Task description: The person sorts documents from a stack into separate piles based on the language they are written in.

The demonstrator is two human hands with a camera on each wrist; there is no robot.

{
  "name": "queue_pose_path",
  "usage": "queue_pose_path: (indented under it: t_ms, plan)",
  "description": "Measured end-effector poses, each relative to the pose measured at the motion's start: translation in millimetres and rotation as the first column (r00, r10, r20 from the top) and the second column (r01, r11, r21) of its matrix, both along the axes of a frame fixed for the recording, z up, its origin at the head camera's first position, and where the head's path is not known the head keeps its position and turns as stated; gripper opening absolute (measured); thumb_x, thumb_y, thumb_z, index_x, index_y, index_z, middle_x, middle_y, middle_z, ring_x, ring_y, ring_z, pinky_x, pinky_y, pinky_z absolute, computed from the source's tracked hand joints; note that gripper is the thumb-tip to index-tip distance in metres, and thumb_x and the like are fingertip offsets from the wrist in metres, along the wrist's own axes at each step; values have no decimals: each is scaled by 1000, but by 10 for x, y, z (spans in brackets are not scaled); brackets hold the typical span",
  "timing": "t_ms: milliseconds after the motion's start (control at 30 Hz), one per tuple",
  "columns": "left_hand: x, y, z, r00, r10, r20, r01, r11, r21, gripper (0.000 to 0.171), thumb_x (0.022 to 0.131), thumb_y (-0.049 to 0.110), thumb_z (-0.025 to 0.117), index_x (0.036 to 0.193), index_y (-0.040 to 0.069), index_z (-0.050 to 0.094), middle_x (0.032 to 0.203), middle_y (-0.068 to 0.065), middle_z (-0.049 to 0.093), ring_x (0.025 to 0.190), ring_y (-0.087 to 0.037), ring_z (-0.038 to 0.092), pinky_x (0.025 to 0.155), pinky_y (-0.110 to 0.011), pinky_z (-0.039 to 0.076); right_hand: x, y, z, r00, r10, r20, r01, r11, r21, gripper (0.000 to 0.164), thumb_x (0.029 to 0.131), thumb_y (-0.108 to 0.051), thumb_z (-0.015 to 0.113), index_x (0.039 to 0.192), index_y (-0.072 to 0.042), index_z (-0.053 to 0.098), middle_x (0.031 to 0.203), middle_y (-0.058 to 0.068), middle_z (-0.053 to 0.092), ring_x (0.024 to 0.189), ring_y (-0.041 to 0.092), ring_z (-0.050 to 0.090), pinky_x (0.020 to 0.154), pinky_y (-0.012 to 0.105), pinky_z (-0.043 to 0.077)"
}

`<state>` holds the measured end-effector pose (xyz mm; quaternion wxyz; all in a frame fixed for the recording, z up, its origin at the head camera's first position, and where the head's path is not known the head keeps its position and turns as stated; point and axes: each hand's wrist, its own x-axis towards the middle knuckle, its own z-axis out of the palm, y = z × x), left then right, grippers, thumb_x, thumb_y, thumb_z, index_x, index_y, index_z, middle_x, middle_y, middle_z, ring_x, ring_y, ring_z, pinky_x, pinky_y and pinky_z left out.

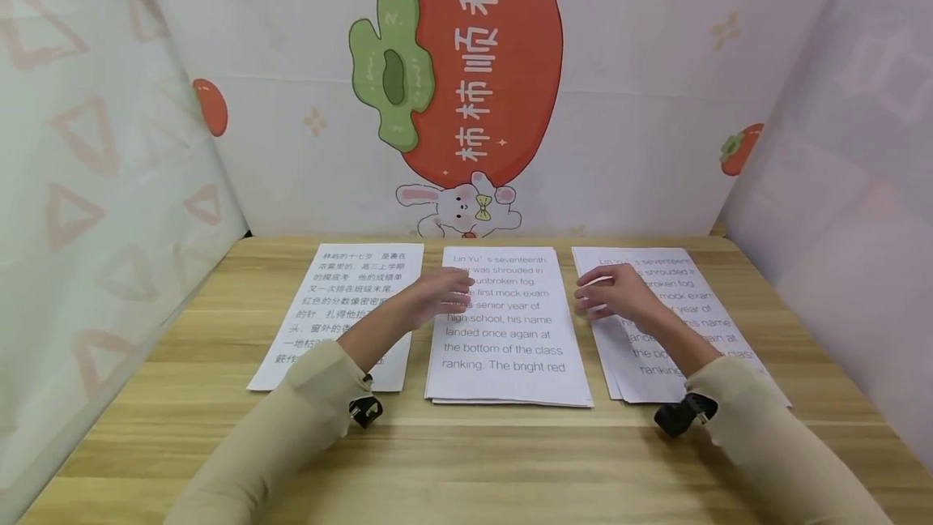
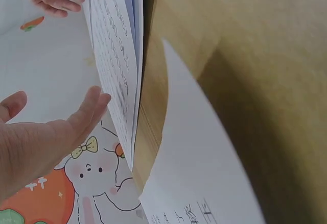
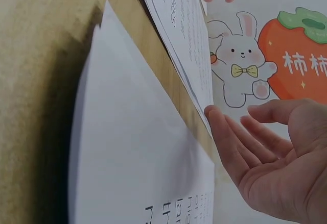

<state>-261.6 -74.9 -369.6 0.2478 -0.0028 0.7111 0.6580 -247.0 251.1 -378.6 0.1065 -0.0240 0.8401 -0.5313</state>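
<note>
Three piles of printed paper lie side by side on the wooden table. My left hand (image 1: 432, 296) hovers over the gap between the Chinese-text sheets (image 1: 331, 322) and the middle English-text pile (image 1: 503, 347), fingers loosely bent and holding nothing. The left wrist view shows that same hand with its fingers extended, apart from the paper. Above the left part of the right-hand English-text pile (image 1: 659, 347) is my right hand (image 1: 619, 294), relaxed, palm turned inward, with nothing in it. My forearms hide parts of the left and right sheets.
The wooden table (image 1: 466, 460) stretches toward me in front of the papers. Behind it hangs a white backdrop (image 1: 619, 185) with a large persimmon and a rabbit. White sheets printed with faint shapes close off both sides. A black strap device (image 1: 685, 413) is on the right wrist.
</note>
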Motion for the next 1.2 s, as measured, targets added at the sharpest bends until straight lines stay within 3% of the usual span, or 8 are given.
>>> queue_pose_path:
  t_ms: [267, 533, 700, 1200]
  plan:
    - [21, -215, -39, 1000, 17, -4, -17, 1000, -18, 56, 107, 16, 47, 153, -13, 32, 155, -35, 38, 142, -46, 45, 117, -47, 44, -33, -56, -53, 999, -19, 35, 20, 1000, -14, 37, 101, -5, 64, 131, 16, 56, 112, 28, 73, 92, 29, 77, 77, 36, 66]
    - [32, -368, -29, 997, 75, -4, -75, 995, -65, 53, 107, 19, 48, 149, -13, 42, 153, -35, 41, 139, -44, 48, 117, -46, 44, -78, -93, -59, 996, -48, 71, 51, 998, -45, 38, 100, -5, 64, 132, 15, 56, 109, 25, 75, 90, 27, 78, 77, 36, 66]
    - [42, -395, -8, 996, 90, -12, -91, 994, -67, 55, 103, 17, 51, 148, -13, 42, 150, -34, 43, 138, -44, 48, 117, -46, 44, -103, -100, -49, 993, -69, 97, 76, 995, -61, 40, 100, -4, 65, 133, 14, 55, 107, 24, 75, 88, 25, 78, 77, 36, 66]
    - [34, -401, -15, 996, 90, 9, -89, 995, -46, 51, 109, 19, 43, 148, -14, 41, 152, -34, 43, 141, -42, 47, 117, -44, 44, -124, -89, -54, 990, -62, 126, 74, 993, -88, 44, 101, -6, 63, 138, 14, 51, 117, 29, 72, 92, 27, 78, 80, 37, 65]
